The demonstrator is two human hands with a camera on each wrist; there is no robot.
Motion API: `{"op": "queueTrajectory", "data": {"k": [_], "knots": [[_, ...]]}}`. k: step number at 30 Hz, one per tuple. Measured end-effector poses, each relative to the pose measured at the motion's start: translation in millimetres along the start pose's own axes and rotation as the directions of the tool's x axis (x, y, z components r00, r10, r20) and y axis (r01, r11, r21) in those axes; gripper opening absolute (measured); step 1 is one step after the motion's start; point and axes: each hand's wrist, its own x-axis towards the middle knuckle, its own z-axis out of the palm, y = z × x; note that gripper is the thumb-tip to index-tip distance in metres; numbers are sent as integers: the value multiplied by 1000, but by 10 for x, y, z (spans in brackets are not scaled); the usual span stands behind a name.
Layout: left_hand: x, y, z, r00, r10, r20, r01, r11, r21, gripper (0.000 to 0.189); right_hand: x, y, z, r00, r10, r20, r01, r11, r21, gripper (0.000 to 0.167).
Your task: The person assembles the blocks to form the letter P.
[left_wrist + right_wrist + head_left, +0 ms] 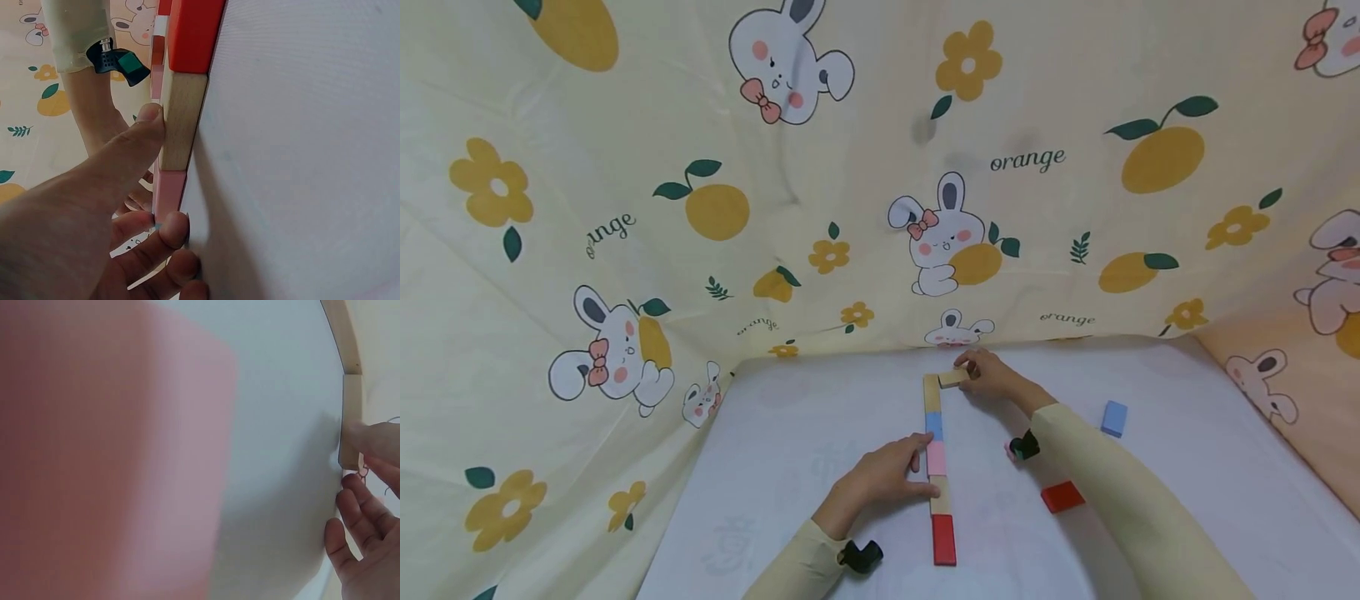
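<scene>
A straight row of blocks runs away from me: red [943, 540], plain wood [940, 495], pink [936, 458], blue [933, 426], then a far plain wooden block [932, 392]. My left hand [883, 475] lies along the row's left side, its thumb touching the nearer wooden block [185, 122] and its fingertips beside the pink block [169, 194]. At the far end, my right hand [992, 379] pinches another wooden block [954, 378], set crosswise. In the right wrist view this held block [351, 419] meets the row's end block [344, 334] at an angle.
Right of the row lie a loose red block [1063, 497] and a blue block [1114, 418]. A blurred pink surface [187, 456] fills the left of the right wrist view. Patterned cloth [865, 167] rises behind the white table [790, 467].
</scene>
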Motion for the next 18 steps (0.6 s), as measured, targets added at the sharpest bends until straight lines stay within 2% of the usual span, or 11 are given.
{"op": "queueTrajectory", "data": {"k": [3, 8, 18], "knots": [[3, -5, 4, 1000, 2, -3, -2, 1000, 3, 92, 6, 13, -22, 1000, 3, 0, -3, 1000, 19, 41], [6, 3, 2, 1000, 10, -3, -10, 1000, 6, 92, -60, 93, -106, 999, -21, -28, 21, 1000, 7, 36], [-24, 19, -14, 1000, -4, -8, 4, 1000, 6, 93, -541, 162, -371, 993, -42, -108, 49, 997, 58, 38]]}}
